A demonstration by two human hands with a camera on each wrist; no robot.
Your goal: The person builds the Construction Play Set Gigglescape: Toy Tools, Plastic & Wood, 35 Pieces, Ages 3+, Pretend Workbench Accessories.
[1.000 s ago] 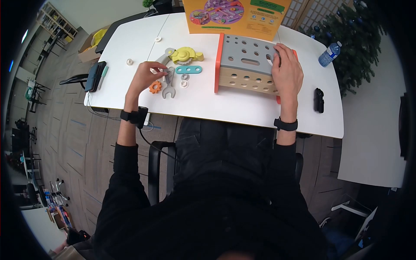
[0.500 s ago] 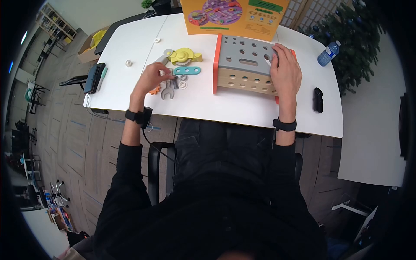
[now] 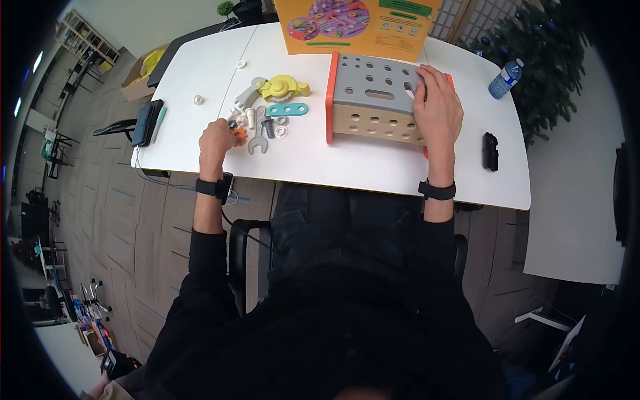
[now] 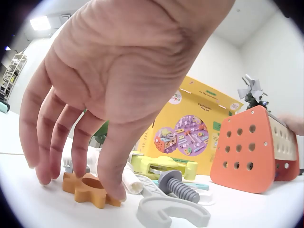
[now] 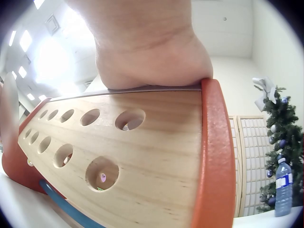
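My left hand (image 3: pixel 217 141) is at the left side of a group of toy parts. Its thumb and forefinger pinch an orange toy gear (image 4: pixel 88 189) lying on the tabletop, the other fingers spread loosely. Right of the gear lie a grey wrench (image 3: pixel 257 143), a grey screw (image 4: pixel 179 187) and small white pieces (image 3: pixel 243 119). My right hand (image 3: pixel 438 110) rests on the right end of a toy workbench (image 3: pixel 373 75) with a grey holed top, wooden front and red ends. In the right wrist view the heel of that hand lies on the top edge.
A yellow toy saw (image 3: pixel 283 87) and a teal strip (image 3: pixel 287 109) lie behind the wrench. A printed box (image 3: pixel 363 27) stands behind the workbench. On the right are a water bottle (image 3: pixel 506 80) and a black case (image 3: pixel 491 152); on the left, a dark pouch (image 3: pixel 145 124).
My left hand first held the grey screw, set it down right of the wrench, then moved left and down to the orange gear. My right hand has stayed on the workbench.
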